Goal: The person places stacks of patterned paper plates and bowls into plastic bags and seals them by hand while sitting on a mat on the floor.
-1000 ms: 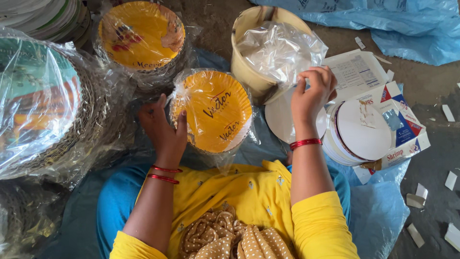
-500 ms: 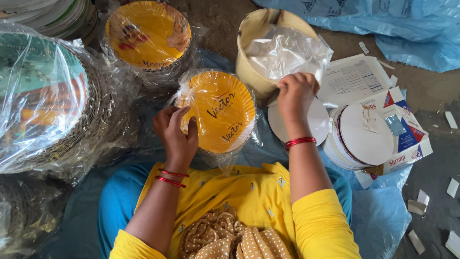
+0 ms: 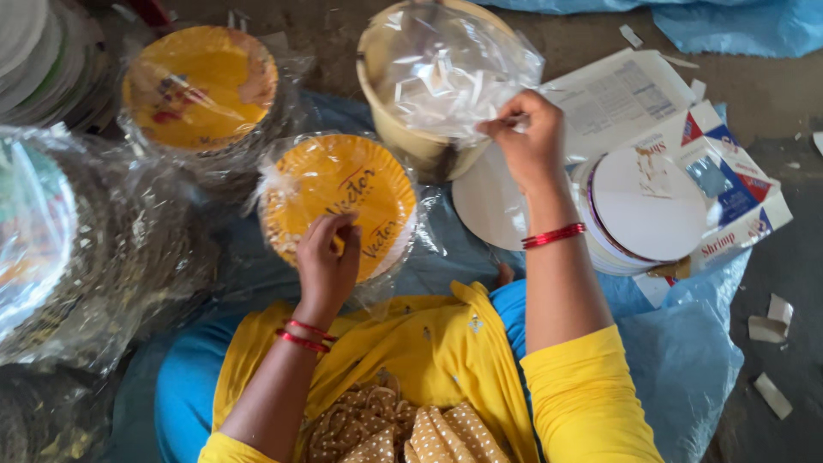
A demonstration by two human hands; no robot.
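My left hand (image 3: 326,257) rests on a stack of yellow paper plates (image 3: 339,201) wrapped in clear plastic, fingers curled on its near edge, in front of my lap. My right hand (image 3: 527,141) is raised to the right, fingers pinched on a sheet of clear plastic wrap (image 3: 450,73) that spills from a cream round tub (image 3: 403,129). Under that hand lies a white round disc (image 3: 489,206). Red bangles ring both wrists.
A second wrapped stack of yellow plates (image 3: 201,86) sits behind. Big wrapped stacks of plates (image 3: 51,231) fill the left side. White discs (image 3: 647,206) lie on flattened printed cartons (image 3: 720,197) at right. Blue plastic sheeting (image 3: 686,360) covers the ground; card scraps (image 3: 767,326) lie at right.
My right hand lifted off the white disc and took hold of the plastic wrap at the tub. My left hand slid onto the front of the yellow plate stack.
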